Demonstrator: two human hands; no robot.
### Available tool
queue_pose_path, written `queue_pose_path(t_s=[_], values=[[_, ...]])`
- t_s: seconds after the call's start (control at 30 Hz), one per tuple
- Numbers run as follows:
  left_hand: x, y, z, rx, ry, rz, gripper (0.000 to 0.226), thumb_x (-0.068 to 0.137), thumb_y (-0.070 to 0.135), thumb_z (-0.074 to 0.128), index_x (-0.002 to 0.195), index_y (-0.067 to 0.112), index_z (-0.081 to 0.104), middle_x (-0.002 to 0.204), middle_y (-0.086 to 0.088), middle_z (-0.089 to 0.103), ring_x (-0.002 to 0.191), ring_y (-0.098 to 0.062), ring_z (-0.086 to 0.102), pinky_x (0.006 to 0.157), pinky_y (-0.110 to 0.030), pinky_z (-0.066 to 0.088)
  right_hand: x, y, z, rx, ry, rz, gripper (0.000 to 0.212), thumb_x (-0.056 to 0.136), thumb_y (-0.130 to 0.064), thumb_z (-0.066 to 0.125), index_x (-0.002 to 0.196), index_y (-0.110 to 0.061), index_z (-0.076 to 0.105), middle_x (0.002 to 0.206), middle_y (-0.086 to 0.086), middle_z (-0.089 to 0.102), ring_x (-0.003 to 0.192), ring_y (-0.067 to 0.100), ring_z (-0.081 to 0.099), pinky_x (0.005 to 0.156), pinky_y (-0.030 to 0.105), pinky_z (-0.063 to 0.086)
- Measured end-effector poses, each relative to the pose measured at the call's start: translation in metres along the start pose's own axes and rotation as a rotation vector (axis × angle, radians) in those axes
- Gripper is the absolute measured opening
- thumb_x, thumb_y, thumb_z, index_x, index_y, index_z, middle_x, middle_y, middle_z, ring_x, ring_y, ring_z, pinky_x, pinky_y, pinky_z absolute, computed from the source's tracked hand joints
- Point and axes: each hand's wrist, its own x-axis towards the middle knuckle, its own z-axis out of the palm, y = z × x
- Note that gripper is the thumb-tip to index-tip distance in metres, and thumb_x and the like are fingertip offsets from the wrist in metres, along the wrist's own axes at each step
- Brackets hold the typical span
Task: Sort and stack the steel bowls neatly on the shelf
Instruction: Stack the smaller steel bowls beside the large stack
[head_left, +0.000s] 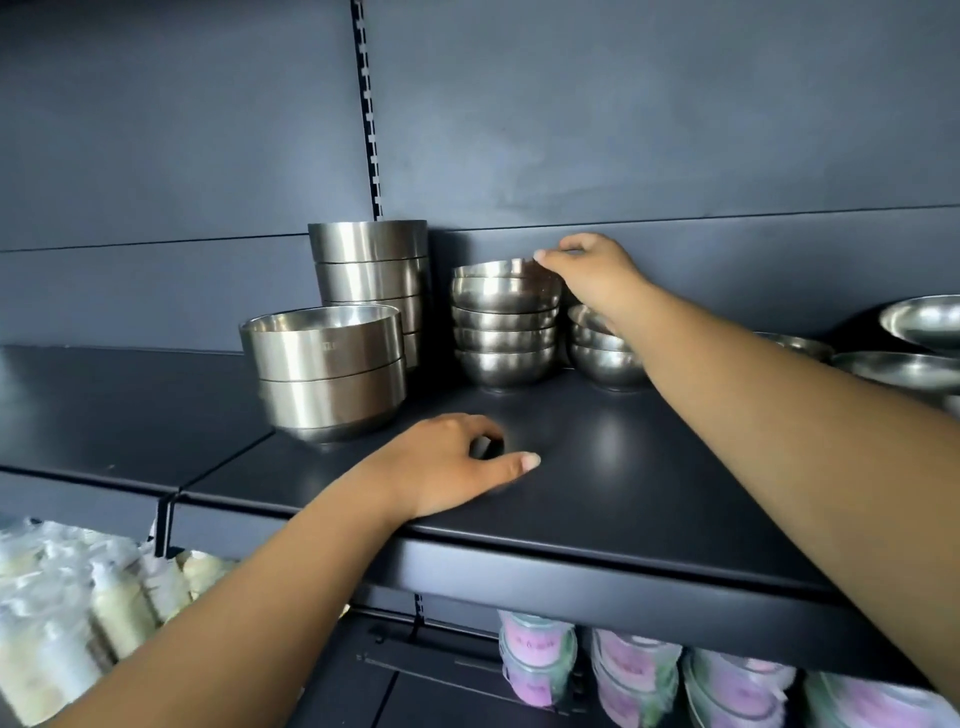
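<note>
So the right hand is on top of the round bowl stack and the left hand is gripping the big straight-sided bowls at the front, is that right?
Not quite. The head view shows the left hand resting on the bare shelf, apart from the straight-sided bowls. The right hand is indeed touching the top of the round bowl stack.

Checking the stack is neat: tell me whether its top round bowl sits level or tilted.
Tilted. The top bowl sits askew on the round-bowl stack, the right hand pinching its rim.

one head-worn view only, wide-angle, edges bowed. it faces a dark shelf (597, 457) straight on and tilts slightly down, close enough that both forearms enter from the bottom corners. it sees onto the shelf top, with the tier below along the bottom edge.
</note>
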Motion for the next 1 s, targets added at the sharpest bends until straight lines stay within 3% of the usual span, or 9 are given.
queue_pose_path(t_s=[0.13,0.23,0.4,0.5,0.63,0.73,0.8,0.87,1.0], values=[[0.008,0.015,0.001,-0.070,-0.011,0.034,0.030,0.085,0.047,0.057,0.106,0.026,0.064,0.106,0.004,0.065,0.102,-0.011,0.057,0.091,-0.023,0.041,-0.032,0.002,-0.043,-0.157,0.004,-0.075,0.032,0.085,-0.038,0.059,0.095,-0.008,0.065,0.083,0.008,0.052,0.079,0.017,0.048,0.067,0.024,0.034],[0.020,0.047,0.013,-0.205,-0.042,0.102,0.022,0.086,0.040,0.060,0.100,0.025,0.065,0.102,0.004,0.067,0.096,-0.008,0.058,0.089,-0.021,0.042,-0.062,0.002,-0.087,-0.238,0.016,-0.118,0.035,0.085,-0.038,0.060,0.089,-0.004,0.068,0.074,0.008,0.049,0.075,0.018,0.044,0.068,0.026,0.031],[0.035,0.136,0.037,-0.431,-0.075,0.284,0.012,0.086,0.041,0.059,0.089,0.032,0.065,0.096,0.009,0.067,0.086,0.002,0.055,0.078,-0.003,0.038,-0.116,-0.017,-0.177,-0.390,0.132,-0.262,0.025,0.083,-0.035,0.062,0.090,-0.012,0.068,0.092,-0.003,0.060,0.092,0.007,0.051,0.085,0.025,0.038],[0.042,0.196,0.056,-0.519,-0.068,0.363,0.009,0.087,0.038,0.058,0.092,0.033,0.063,0.093,0.018,0.061,0.088,0.002,0.055,0.070,0.005,0.034,-0.145,-0.027,-0.237,-0.496,0.267,-0.288,0.026,0.083,-0.035,0.063,0.095,-0.012,0.069,0.095,-0.010,0.054,0.082,-0.001,0.047,0.075,0.018,0.031],[0.049,0.261,0.089,-0.702,-0.068,0.361,0.054,0.085,0.040,0.060,0.133,0.020,0.045,0.119,0.010,0.050,0.112,-0.004,0.049,0.081,-0.003,0.037,-0.179,-0.011,-0.306,-0.560,0.411,-0.196,0.032,0.084,-0.037,0.062,0.106,-0.014,0.066,0.104,-0.008,0.052,0.090,0.001,0.043,0.072,0.014,0.029],[0.046,0.294,0.113,-0.841,-0.079,0.302,0.084,0.071,0.060,0.065,0.140,0.022,0.034,0.137,0.003,0.047,0.122,-0.010,0.047,0.099,-0.022,0.035,-0.197,0.010,-0.335,-0.471,0.451,-0.062,0.042,0.083,-0.039,0.063,0.120,-0.019,0.057,0.114,-0.004,0.050,0.091,0.006,0.050,0.068,0.008,0.033],[0.041,0.311,0.124,-0.906,-0.031,0.285,0.105,0.052,0.071,0.063,0.139,0.021,0.035,0.138,0.001,0.048,0.124,-0.012,0.047,0.106,-0.029,0.036,-0.203,0.024,-0.342,-0.342,0.449,-0.016,0.053,0.082,-0.037,0.064,0.128,-0.016,0.050,0.131,0.001,0.049,0.112,0.010,0.052,0.081,0.006,0.033],[0.039,0.324,0.130,-0.945,0.035,0.257,0.113,0.042,0.074,0.059,0.139,0.021,0.035,0.138,0.002,0.048,0.126,-0.014,0.047,0.108,-0.034,0.037,-0.207,0.036,-0.343,-0.237,0.450,0.016,0.064,0.081,-0.037,0.065,0.135,-0.013,0.041,0.143,0.004,0.041,0.131,0.014,0.038,0.101,0.019,0.031],[0.037,0.333,0.138,-0.957,0.015,0.188,0.120,0.043,0.077,0.058,0.145,0.025,0.023,0.145,0.002,0.042,0.130,-0.014,0.042,0.110,-0.031,0.032,-0.214,0.058,-0.334,-0.175,0.475,0.053,0.073,0.080,-0.037,0.066,0.138,-0.008,0.035,0.144,0.008,0.039,0.132,0.019,0.037,0.107,0.028,0.030]])
